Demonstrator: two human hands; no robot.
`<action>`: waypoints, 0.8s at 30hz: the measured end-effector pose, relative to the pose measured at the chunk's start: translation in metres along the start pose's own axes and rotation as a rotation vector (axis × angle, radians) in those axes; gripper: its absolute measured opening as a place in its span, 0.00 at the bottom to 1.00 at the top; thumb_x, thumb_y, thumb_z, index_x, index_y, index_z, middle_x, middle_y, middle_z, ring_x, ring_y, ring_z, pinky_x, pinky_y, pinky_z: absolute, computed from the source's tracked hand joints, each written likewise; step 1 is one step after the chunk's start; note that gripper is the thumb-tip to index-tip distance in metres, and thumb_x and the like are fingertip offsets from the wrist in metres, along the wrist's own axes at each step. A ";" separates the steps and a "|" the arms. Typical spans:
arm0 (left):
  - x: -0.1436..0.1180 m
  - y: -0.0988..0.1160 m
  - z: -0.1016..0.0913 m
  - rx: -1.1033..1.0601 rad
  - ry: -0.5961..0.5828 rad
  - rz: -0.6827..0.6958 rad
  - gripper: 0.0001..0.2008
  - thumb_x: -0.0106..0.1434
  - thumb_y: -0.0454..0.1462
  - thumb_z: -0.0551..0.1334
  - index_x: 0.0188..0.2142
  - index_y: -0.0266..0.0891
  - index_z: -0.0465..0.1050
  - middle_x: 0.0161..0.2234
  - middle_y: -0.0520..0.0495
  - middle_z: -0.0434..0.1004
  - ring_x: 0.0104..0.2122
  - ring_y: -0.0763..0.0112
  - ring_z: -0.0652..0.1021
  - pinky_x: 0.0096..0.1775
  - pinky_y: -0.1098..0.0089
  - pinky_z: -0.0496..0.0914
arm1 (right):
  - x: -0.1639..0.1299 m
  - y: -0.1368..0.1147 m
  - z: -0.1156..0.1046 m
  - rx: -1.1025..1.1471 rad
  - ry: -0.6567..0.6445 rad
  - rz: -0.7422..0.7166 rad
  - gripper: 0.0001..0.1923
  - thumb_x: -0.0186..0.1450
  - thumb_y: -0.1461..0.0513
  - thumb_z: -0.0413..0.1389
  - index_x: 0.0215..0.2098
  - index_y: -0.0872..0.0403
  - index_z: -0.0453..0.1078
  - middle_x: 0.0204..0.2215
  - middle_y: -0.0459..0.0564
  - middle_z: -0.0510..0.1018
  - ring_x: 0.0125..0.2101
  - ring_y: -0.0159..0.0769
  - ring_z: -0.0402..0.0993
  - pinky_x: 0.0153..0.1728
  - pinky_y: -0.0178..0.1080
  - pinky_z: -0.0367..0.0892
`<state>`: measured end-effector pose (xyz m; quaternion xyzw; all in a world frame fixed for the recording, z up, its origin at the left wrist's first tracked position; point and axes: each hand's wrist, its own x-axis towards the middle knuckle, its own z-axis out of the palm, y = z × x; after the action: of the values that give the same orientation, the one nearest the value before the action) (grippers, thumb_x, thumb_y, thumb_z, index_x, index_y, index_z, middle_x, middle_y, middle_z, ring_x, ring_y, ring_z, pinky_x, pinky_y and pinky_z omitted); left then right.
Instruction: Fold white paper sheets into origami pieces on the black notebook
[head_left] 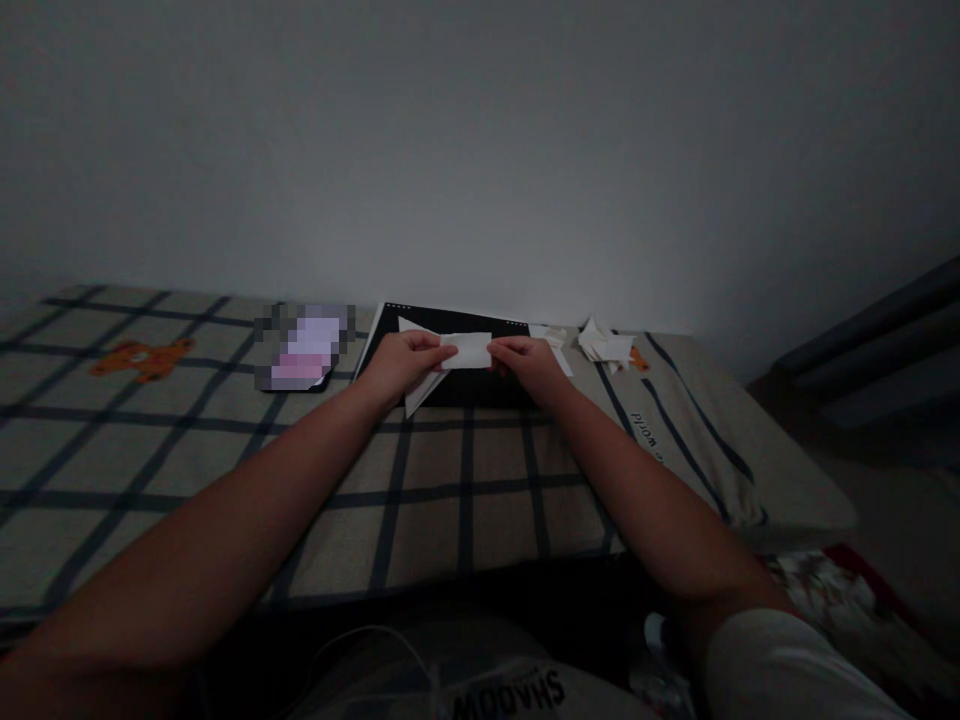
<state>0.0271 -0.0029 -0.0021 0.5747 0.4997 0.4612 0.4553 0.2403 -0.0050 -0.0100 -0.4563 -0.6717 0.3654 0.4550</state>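
Note:
Between my two hands a small white strip of paper (466,350) is stretched out flat. My left hand (401,362) pinches its left end between thumb and fingers. The right end is pinched the same way by my right hand (529,362). Beneath them lies a flat black board (480,392) with a light edge. A larger folded white paper (417,400) with pointed corners rests on the board under my left hand. More white paper pieces (553,340) lie at the board's right edge, partly hidden by my right hand.
A checked cloth (420,470) covers the surface, printed with an orange bear (142,360). A phone with a lit, blurred screen (307,350) lies to the left. Several white paper scraps (604,345) are piled at the right. A grey wall (480,150) stands behind.

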 end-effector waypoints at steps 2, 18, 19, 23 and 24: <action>0.000 0.000 0.000 0.000 -0.007 0.001 0.13 0.49 0.42 0.71 0.24 0.36 0.73 0.19 0.53 0.69 0.19 0.78 0.65 0.23 0.73 0.58 | 0.000 0.000 0.000 -0.005 -0.011 -0.012 0.16 0.60 0.51 0.57 0.29 0.55 0.76 0.22 0.45 0.76 0.22 0.29 0.66 0.27 0.35 0.62; 0.004 -0.005 -0.001 -0.120 -0.052 -0.035 0.14 0.48 0.44 0.72 0.28 0.36 0.76 0.24 0.48 0.75 0.23 0.74 0.72 0.26 0.73 0.66 | 0.000 0.000 -0.001 -0.017 0.005 0.003 0.14 0.60 0.52 0.57 0.31 0.54 0.76 0.23 0.45 0.77 0.23 0.30 0.68 0.28 0.35 0.63; 0.005 -0.007 -0.001 -0.152 -0.069 -0.025 0.14 0.49 0.45 0.72 0.29 0.36 0.77 0.26 0.47 0.77 0.25 0.73 0.73 0.28 0.72 0.68 | 0.000 0.000 -0.001 -0.015 0.010 0.007 0.14 0.60 0.52 0.57 0.32 0.55 0.77 0.23 0.45 0.77 0.23 0.30 0.68 0.28 0.35 0.63; 0.008 -0.008 -0.001 -0.237 -0.057 0.017 0.15 0.49 0.44 0.71 0.32 0.35 0.79 0.30 0.46 0.79 0.28 0.73 0.75 0.32 0.72 0.71 | 0.002 0.002 0.000 0.011 0.029 0.014 0.14 0.59 0.53 0.58 0.32 0.55 0.77 0.22 0.46 0.77 0.23 0.30 0.68 0.27 0.35 0.63; 0.007 -0.007 -0.001 -0.229 -0.039 0.020 0.15 0.49 0.44 0.72 0.31 0.35 0.79 0.29 0.46 0.79 0.27 0.74 0.75 0.32 0.72 0.71 | 0.002 0.002 0.000 0.018 0.029 0.021 0.14 0.59 0.53 0.58 0.32 0.55 0.77 0.22 0.46 0.77 0.23 0.30 0.68 0.27 0.35 0.63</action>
<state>0.0253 0.0051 -0.0082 0.5327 0.4290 0.5085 0.5232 0.2405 -0.0026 -0.0111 -0.4646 -0.6567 0.3696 0.4651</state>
